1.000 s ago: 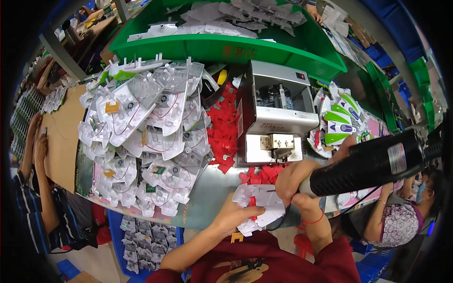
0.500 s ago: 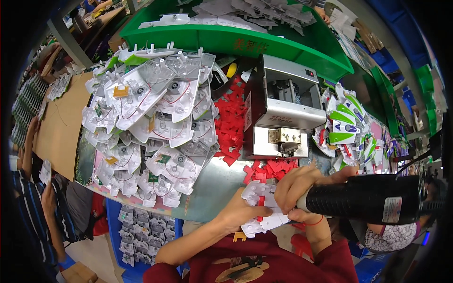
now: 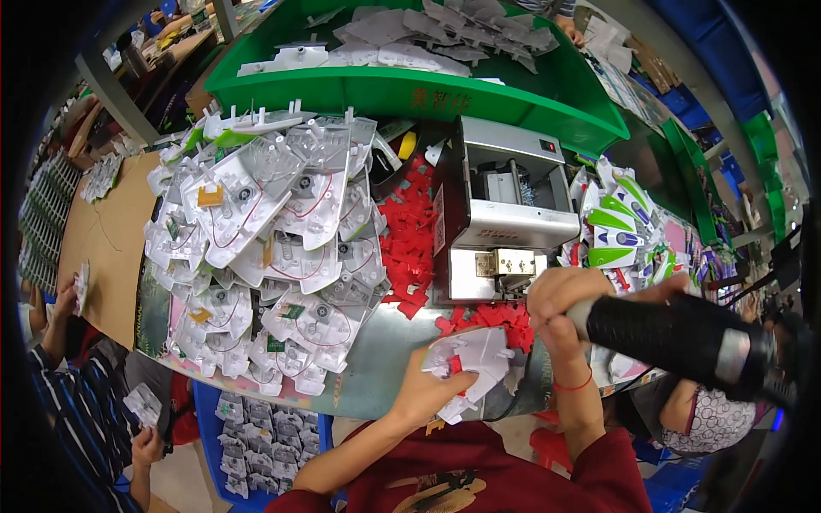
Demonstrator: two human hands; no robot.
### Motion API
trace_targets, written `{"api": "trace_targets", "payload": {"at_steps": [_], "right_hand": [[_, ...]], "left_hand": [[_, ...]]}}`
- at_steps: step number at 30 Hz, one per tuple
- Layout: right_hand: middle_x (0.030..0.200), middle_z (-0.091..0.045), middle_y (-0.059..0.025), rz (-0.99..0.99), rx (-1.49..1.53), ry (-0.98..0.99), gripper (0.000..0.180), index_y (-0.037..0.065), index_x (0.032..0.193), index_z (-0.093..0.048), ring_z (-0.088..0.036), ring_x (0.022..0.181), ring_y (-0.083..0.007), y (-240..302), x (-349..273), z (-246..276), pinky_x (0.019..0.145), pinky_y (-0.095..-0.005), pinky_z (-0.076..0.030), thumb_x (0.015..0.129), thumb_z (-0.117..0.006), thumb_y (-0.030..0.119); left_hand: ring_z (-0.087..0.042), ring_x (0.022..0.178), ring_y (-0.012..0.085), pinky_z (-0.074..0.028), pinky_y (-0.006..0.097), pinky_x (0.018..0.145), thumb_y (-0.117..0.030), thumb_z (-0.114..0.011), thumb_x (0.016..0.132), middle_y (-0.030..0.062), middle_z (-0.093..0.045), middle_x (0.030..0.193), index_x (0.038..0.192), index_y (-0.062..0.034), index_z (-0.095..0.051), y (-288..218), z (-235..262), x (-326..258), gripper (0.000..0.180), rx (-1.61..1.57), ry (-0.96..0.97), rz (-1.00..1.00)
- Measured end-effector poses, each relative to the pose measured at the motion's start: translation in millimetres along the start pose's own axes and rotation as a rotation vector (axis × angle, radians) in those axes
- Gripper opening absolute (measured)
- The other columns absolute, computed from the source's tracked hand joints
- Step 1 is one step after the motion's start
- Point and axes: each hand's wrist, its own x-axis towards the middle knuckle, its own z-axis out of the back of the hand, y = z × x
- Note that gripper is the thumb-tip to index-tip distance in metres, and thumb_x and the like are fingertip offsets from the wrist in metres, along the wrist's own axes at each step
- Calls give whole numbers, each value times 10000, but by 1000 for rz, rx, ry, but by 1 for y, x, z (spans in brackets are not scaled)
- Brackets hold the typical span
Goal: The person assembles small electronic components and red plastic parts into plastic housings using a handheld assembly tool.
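Observation:
My left hand [image 3: 425,389] grips a white plastic shell [image 3: 486,352] near the table's front edge, thumb across its face. A small red plastic piece [image 3: 456,369] lies against the shell beside the thumb, partly hidden by it. My right hand [image 3: 558,301] is wrapped round the grey front end of a black electric screwdriver [image 3: 671,338], which lies nearly level and extends to the right. This hand is apart from the shell, just in front of a silver screw feeder [image 3: 517,221]. The screwdriver's bit is hidden behind my fingers.
Stacked white shells with wires [image 3: 291,222] fill the left. Red pieces [image 3: 409,244] lie beside the feeder. A green bin [image 3: 359,90] stands behind; green-and-white shells [image 3: 616,224] lie right. A blue crate [image 3: 205,427] sits below left. A person in a striped shirt [image 3: 81,410] works at left.
My right hand and the screwdriver have moved away from the shell, up and right towards the feeder. The shell has tilted in my left hand. The neighbour's hand holding a white part has lowered.

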Motion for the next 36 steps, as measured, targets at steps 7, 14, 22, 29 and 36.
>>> {"api": "trace_targets", "payload": {"at_steps": [7, 14, 22, 29, 36], "right_hand": [[630, -527, -67, -324, -16, -114, 126, 2, 748, -488, -514, 533, -119, -5, -7, 1, 502, -235, -421, 717, -609, 15], [607, -545, -84, -315, 311, 53, 142, 12, 722, -498, -516, 505, -150, 18, -19, -4, 496, -249, -431, 709, -634, 49], [619, -511, -75, -61, 58, -77, 157, 17, 773, -460, -488, 510, -127, -4, 4, 3, 480, -227, -406, 717, -600, -27], [607, -514, -61, -322, 11, -126, 123, 18, 731, -460, -486, 491, -110, -6, -7, -3, 473, -219, -399, 731, -576, -22], [522, -502, -61, -408, 402, -1, 245, 24, 646, -491, -498, 443, -169, 29, -32, -23, 435, -265, -417, 709, -681, 164]], "left_hand": [[-589, 808, 151, -478, 268, 705, 58, -603, 677, 89, -601, 924, 1081, 49, -515, 6, 6, -1, 414, -190, -71, 22], [-591, 831, 174, -485, 290, 717, 70, -593, 674, 99, -592, 931, 1070, 36, -508, -3, 3, 0, 406, -224, -97, 63], [-588, 779, 147, -483, 268, 675, 42, -601, 698, 91, -593, 914, 1070, 36, -505, 1, 4, -2, 384, -231, -119, 37], [-590, 787, 150, -490, 276, 671, 42, -597, 702, 91, -593, 916, 1077, 36, -499, 5, 10, 0, 387, -289, -105, 22], [-592, 786, 158, -490, 276, 676, 45, -590, 702, 92, -592, 915, 1055, 35, -508, -6, 4, -3, 363, -261, -128, 42]]}}
